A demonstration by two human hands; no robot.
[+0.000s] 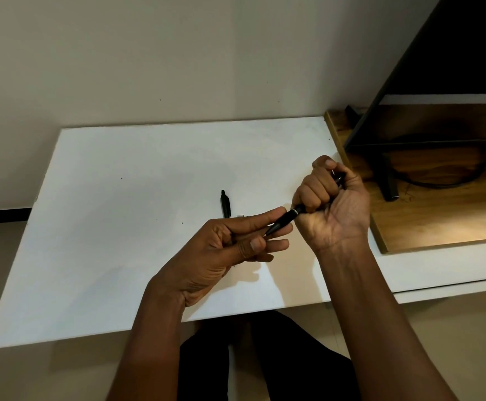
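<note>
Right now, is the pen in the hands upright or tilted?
Tilted: right hand grips the pen, its tip slanting toward the left hand.

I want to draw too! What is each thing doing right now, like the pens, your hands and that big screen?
held pen: up off the table, tip end pointing toward the left hand.
right hand: curled round the held pen.
left hand: straight fingers touching the held pen's tip end.
second pen: lying flat on the white table, untouched.
monitor: screen dark.
</note>
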